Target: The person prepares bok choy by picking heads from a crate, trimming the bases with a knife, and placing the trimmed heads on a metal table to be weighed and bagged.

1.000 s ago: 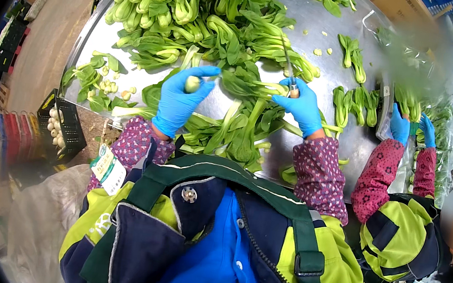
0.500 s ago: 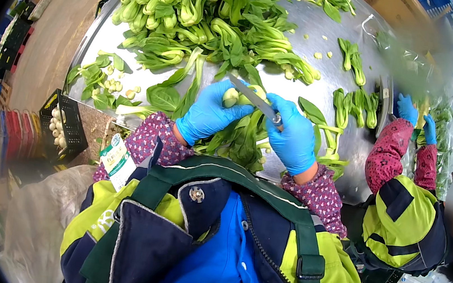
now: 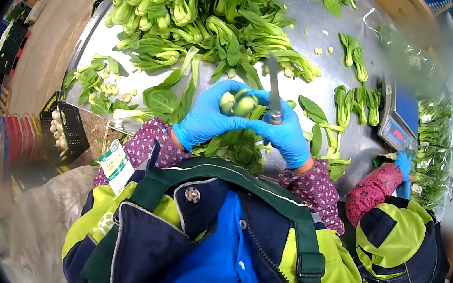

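Observation:
My left hand (image 3: 207, 115), in a blue glove, is closed around bok choy (image 3: 245, 105), the pale cut ends facing away from me and the leaves hanging below toward my chest. My right hand (image 3: 289, 137), also gloved in blue, grips a small knife (image 3: 273, 88). Its blade points up and away from me, and looks a little blurred. The right fingers meet the left ones at the bok choy and seem to steady it. Just beyond my hands lies a large heap of bok choy (image 3: 181, 6) on the metal table (image 3: 307, 35).
Trimmed leaves and end pieces (image 3: 109, 88) lie at the left. Several bok choy (image 3: 343, 105) stand to the right, beside a digital scale (image 3: 401, 115). A co-worker's gloved hand (image 3: 403, 165) is near packed greens (image 3: 431, 158). A black crate (image 3: 67, 127) holds round white vegetables.
The knife has swung off the cut ends to point away from me. My hands have come together around the bok choy. The co-worker's hands have moved nearer, baring the scale.

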`<state>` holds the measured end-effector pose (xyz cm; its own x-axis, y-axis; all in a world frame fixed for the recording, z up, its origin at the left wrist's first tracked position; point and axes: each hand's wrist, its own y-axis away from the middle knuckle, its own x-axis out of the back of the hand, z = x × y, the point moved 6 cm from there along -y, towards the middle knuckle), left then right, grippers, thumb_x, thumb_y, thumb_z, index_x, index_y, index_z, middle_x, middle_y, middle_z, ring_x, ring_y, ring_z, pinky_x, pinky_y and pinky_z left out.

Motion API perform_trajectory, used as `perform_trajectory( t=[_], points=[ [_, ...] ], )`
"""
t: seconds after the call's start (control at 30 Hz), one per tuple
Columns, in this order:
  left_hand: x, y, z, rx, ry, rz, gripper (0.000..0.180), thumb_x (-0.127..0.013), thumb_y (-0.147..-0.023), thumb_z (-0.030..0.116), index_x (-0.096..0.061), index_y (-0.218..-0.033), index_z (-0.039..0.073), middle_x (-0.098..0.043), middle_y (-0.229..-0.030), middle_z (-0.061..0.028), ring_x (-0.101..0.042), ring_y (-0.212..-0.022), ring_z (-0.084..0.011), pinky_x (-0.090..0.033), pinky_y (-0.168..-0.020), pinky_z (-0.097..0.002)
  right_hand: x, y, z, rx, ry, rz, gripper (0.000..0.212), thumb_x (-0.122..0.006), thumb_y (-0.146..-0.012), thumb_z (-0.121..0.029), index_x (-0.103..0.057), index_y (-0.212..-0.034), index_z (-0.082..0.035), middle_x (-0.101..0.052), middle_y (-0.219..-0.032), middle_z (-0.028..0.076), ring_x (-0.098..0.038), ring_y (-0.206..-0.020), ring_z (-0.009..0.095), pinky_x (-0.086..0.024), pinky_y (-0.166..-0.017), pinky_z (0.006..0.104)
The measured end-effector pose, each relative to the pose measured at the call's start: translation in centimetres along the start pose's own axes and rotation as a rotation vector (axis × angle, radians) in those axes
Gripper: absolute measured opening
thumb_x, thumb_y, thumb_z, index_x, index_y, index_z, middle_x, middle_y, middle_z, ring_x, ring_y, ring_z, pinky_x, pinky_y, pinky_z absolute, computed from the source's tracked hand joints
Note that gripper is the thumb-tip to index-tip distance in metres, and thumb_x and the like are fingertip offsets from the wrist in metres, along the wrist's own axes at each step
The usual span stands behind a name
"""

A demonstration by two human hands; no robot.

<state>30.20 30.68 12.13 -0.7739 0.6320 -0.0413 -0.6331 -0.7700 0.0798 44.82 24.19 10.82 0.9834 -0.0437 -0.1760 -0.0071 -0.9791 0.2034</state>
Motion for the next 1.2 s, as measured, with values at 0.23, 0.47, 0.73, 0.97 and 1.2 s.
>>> perform_trajectory(
  t=[0.23, 0.47, 0.73, 0.97, 1.2],
  points=[
    [0.2, -0.4, -1.3, 0.129, 0.149, -0.108, 0.065, -0.072, -0.08, 0.016, -0.042, -0.136, 0.002, -0.053, -0.127, -0.0064, -0.053, -0.109, -0.014, -0.042, -0.095, -0.0285, 0.7, -1.3, 1.2, -0.06, -0.143, 0.032, 0.034, -0.073, -0.078, -0.016, -0.059, -0.107, -0.003, -0.059, -0.071, 0.001, -0.048, -0.047, 0.005, -0.042, -0.044, 0.0198],
    [3.8, -2.2, 1.5, -0.442, -0.804, 0.36, 0.065, -0.065, -0.081, 0.006, -0.037, -0.14, 0.004, -0.044, -0.136, -0.0175, -0.047, -0.119, -0.0298, -0.035, -0.102, -0.0366, 2.3, -2.6, 2.5, -0.087, -0.263, 0.206, 0.027, -0.07, -0.081, -0.015, -0.059, -0.102, -0.001, -0.057, -0.067, 0.0, -0.049, -0.046, 0.007, -0.04, -0.041, 0.0198],
    [2.4, -2.4, -1.2, -0.125, -0.773, 0.108, 0.03, -0.068, -0.081, 0.012, -0.062, -0.11, 0.008, -0.067, -0.087, -0.0112, -0.065, -0.078, -0.0189, -0.051, -0.07, -0.0301, 2.3, -3.2, 3.1, -0.141, -0.072, 0.126, 0.033, -0.074, -0.077, -0.015, -0.063, -0.105, -0.001, -0.059, -0.069, -0.001, -0.05, -0.05, 0.004, -0.041, -0.045, 0.0188],
    [6.7, -2.4, 0.4, -0.091, -0.315, 0.346, 0.025, -0.066, -0.082, 0.003, -0.061, -0.107, 0.004, -0.057, -0.08, 0.0046, -0.053, -0.072, -0.0087, -0.046, -0.068, -0.0217, 14.1, -8.3, 3.2, 0.242, 0.834, 0.625, 0.042, -0.07, -0.077, -0.024, -0.059, -0.114, -0.008, -0.065, -0.085, 0.01, -0.062, -0.068, 0.024, -0.05, -0.065, 0.0351],
    [2.8, -3.3, 0.7, -0.163, -0.422, 0.147, 0.023, -0.07, -0.077, 0.004, -0.068, -0.1, 0.005, -0.069, -0.089, -0.0058, -0.061, -0.073, -0.0127, -0.048, -0.068, -0.0249, 17.6, -9.4, 5.1, 0.146, 0.649, 0.622, 0.025, -0.075, -0.073, -0.02, -0.064, -0.09, -0.004, -0.062, -0.076, 0.006, -0.055, -0.065, 0.015, -0.047, -0.062, 0.0297]
  ],
)
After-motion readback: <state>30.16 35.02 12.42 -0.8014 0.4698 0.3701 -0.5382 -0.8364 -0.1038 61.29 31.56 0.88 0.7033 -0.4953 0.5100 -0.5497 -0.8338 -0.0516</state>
